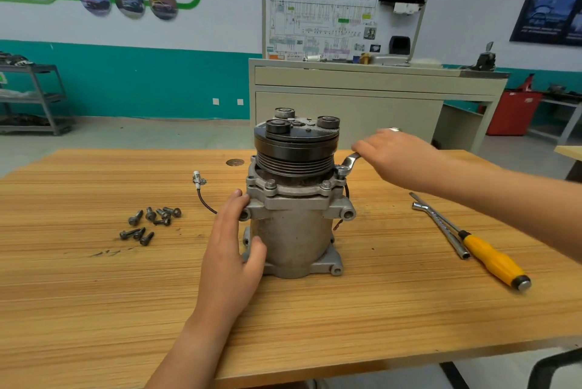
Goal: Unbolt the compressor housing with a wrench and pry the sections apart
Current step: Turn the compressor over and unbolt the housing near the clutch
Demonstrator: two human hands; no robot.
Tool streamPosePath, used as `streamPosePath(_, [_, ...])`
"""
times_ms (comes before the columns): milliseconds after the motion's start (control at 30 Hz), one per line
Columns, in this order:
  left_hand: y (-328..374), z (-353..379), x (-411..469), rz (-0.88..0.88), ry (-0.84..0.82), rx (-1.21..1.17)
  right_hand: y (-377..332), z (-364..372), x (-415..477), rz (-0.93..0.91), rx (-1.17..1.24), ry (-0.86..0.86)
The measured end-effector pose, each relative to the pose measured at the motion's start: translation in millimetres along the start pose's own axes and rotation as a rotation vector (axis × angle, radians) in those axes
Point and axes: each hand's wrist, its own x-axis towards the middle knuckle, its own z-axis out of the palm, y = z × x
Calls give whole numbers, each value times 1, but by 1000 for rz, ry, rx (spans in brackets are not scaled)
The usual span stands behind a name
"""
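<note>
A grey metal compressor stands upright on the wooden table, with a black grooved pulley on top. Bolts sit in its upper flange. My left hand holds the housing's left side, thumb on the front of the body. My right hand grips the handle of a silver wrench, whose ring end sits on the flange bolt at the right rear. Most of the wrench handle is hidden under my hand.
Several loose bolts lie to the left of the compressor. A yellow-handled screwdriver and a silver socket wrench lie to the right. A cable with a white connector trails off the compressor's left. A beige training bench stands behind.
</note>
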Motion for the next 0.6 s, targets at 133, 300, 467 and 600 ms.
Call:
streamPosePath(133, [0,1,4,15,16,53,-26,25,24,70,331,409])
streamPosePath(300, [0,-3,1,9,-19,56,-26,21,5,242,488,399])
streamPosePath(467, [3,-2,1,20,-10,47,-25,-16,-44,402,468,276])
streamPosePath(600, [3,-2,1,12,-15,38,-37,-41,-60,431,289,-12])
